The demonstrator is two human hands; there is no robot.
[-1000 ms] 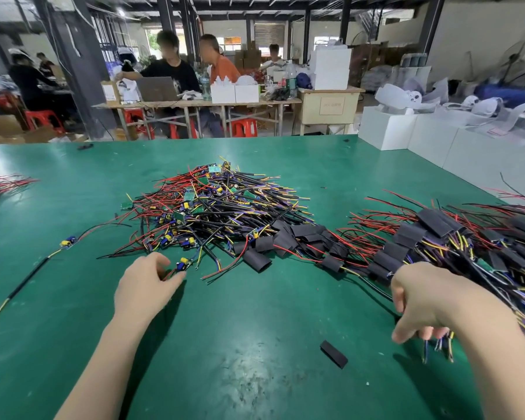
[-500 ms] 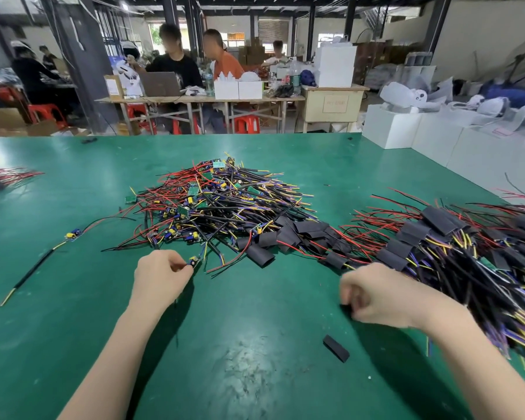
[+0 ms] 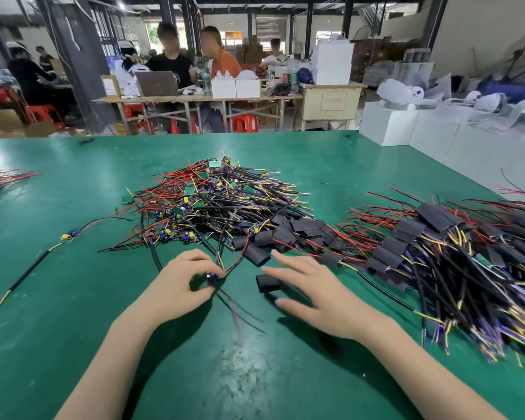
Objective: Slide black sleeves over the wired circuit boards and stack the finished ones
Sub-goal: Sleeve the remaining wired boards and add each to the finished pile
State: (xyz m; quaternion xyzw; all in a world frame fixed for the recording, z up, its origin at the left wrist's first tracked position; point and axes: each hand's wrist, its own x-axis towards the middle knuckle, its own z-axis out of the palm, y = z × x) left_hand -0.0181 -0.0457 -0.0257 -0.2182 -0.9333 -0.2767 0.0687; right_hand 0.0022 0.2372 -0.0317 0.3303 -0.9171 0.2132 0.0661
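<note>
My left hand [image 3: 179, 283] pinches a small wired circuit board [image 3: 213, 277] by its end, its red and black wires trailing toward me. My right hand [image 3: 312, 291] is spread with straight fingers just right of a loose black sleeve [image 3: 267, 283] lying on the green table [image 3: 73, 298]; whether it touches the sleeve I cannot tell. A pile of unsleeved boards [image 3: 212, 204] lies beyond, with loose black sleeves [image 3: 285, 234] at its right edge. The stack of sleeved boards [image 3: 455, 262] fills the right side.
One stray wired board [image 3: 69, 236] with a long black lead lies at the left. A few red wires [image 3: 3, 177] sit at the far left edge. White boxes [image 3: 437, 140] border the table's right back. People work at a bench [image 3: 194, 98] behind.
My left hand pulled a board out of the pile toward me. My right hand left the stack, swept left and opened beside a loose sleeve.
</note>
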